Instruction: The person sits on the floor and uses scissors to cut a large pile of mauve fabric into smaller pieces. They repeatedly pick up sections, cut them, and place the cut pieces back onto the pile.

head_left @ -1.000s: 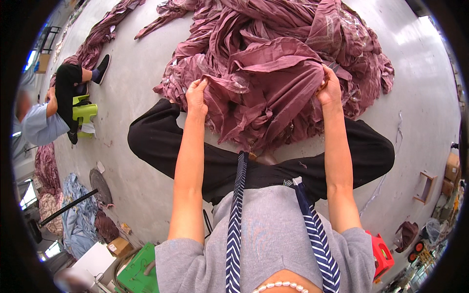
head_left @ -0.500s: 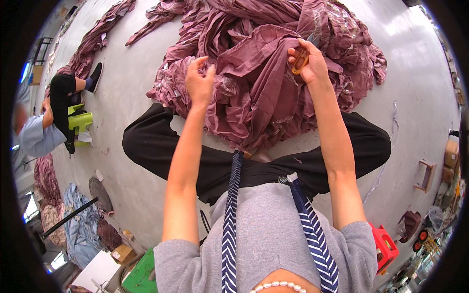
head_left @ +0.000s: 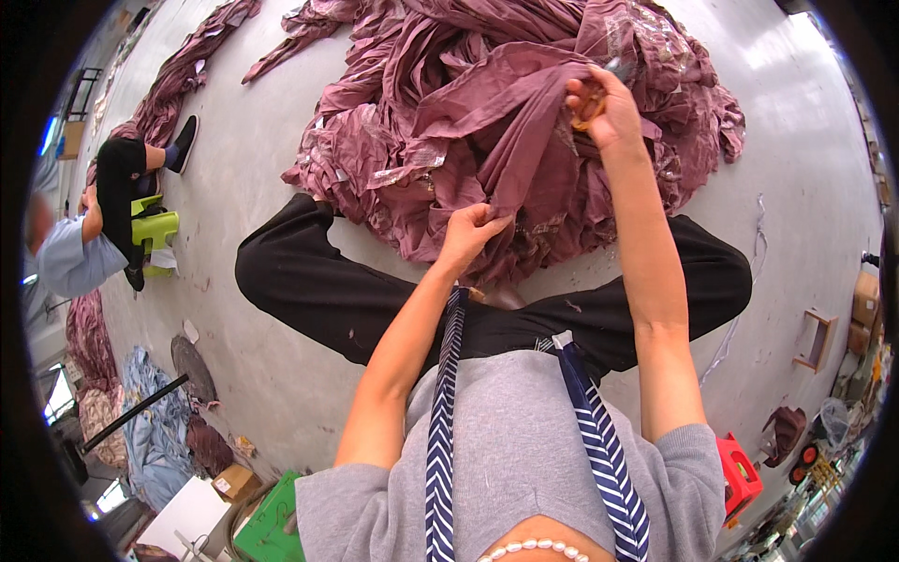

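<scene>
A large heap of mauve fabric (head_left: 468, 140) lies on the floor in front of my crossed legs. At the heap's near side, my left hand (head_left: 467, 235) is closed, thumb against fingers, pinching a fold of the fabric. Farther off to the right, my right hand (head_left: 612, 114) is curled round the orange handles of a pair of scissors (head_left: 590, 107). The dark blades point away from me and blur against the heap. A raised strip of fabric stretches between the two hands; whether the right fingertips grip it too is hard to tell.
On the left, a person (head_left: 75, 253) sits on a green stool (head_left: 154, 229), beside a long trail of mauve fabric (head_left: 173, 89). Blue cloth (head_left: 150, 421) is piled at lower left. A red stool (head_left: 740, 476) stands behind my right side, and a small wooden frame (head_left: 817, 339) farther right.
My left hand has come down toward me and right, from open in the air to pinching the fabric. The right hand, with the scissors, has shifted slightly right and turned.
</scene>
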`<state>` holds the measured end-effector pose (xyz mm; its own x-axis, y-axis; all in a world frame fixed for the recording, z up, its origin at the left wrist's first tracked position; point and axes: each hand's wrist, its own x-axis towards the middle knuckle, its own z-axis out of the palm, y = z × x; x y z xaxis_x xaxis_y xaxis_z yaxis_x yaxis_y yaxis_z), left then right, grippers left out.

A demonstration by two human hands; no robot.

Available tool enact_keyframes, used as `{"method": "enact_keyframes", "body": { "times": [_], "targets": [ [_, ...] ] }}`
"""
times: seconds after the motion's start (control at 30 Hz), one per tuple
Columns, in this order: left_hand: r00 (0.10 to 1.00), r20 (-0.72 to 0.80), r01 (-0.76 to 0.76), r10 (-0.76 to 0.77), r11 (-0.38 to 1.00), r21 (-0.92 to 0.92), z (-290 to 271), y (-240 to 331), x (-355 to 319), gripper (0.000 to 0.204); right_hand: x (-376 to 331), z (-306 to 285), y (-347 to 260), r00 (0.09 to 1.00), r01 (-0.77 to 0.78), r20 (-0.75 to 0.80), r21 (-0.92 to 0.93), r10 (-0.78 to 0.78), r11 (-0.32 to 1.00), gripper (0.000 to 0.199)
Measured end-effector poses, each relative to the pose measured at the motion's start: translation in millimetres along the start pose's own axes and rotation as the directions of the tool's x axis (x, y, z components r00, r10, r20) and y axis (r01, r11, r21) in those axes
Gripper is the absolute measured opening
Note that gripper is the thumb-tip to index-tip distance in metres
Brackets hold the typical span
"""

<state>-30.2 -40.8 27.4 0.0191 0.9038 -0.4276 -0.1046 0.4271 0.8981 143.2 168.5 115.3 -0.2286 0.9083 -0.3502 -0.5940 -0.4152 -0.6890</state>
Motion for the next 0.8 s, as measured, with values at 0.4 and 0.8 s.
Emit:
{"method": "enact_keyframes", "body": {
  "times": [0.4,0.8],
  "targets": [
    [0.983,0.177,0.111,-0.040,0.906,-0.409,5,86,-38,0.018,2,-111,-11,0.945,0.029,-0.297,-0.337,-0.135,0.941,0.014],
    [0.984,0.177,0.113,-0.033,0.877,-0.466,4,86,-29,0.023,-121,10,56,0.845,0.492,0.527,-0.705,-0.086,0.511,0.025]
  ]
}}
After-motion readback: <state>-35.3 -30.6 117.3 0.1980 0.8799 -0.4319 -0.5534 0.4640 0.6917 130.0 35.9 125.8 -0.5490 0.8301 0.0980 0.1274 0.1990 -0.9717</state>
